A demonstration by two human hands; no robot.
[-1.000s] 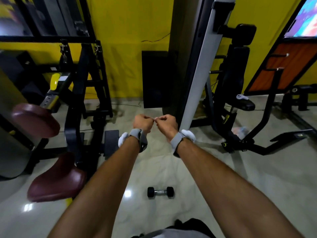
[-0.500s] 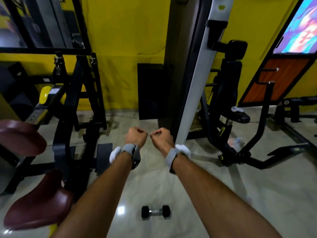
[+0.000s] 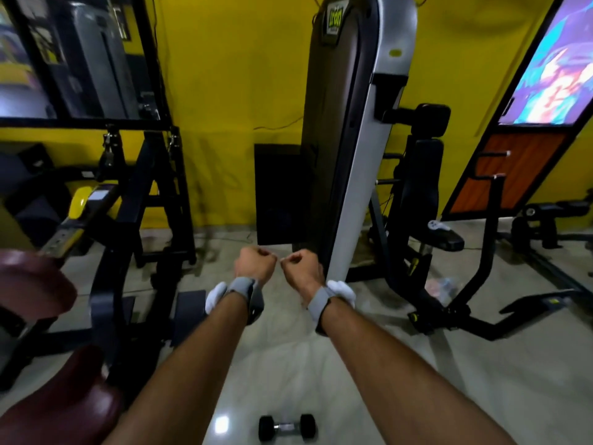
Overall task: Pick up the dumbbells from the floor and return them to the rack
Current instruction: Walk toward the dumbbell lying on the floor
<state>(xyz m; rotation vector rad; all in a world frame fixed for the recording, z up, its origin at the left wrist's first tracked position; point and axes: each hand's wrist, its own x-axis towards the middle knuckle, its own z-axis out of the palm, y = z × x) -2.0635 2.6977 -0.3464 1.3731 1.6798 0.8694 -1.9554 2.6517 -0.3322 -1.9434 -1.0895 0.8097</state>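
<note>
One small dumbbell [image 3: 287,427] with black ends and a chrome handle lies on the pale floor at the bottom middle, below and between my forearms. My left hand [image 3: 255,265] and my right hand [image 3: 301,268] are held out in front at arm's length, both closed into empty fists, a small gap between the knuckles. Each wrist wears a grey strap with a white pad. Both fists are well above and beyond the dumbbell. No dumbbell rack is in sight.
A tall weight-stack machine [image 3: 353,133] stands straight ahead against the yellow wall, its black seat [image 3: 444,239] to the right. A black frame machine [image 3: 141,200] with maroon pads [image 3: 35,284] crowds the left. Black base legs [image 3: 500,319] run across the floor at right.
The view has tilted upward, so the dumbbell has slid down to the bottom edge. My fists, touching a second ago, have parted slightly.
</note>
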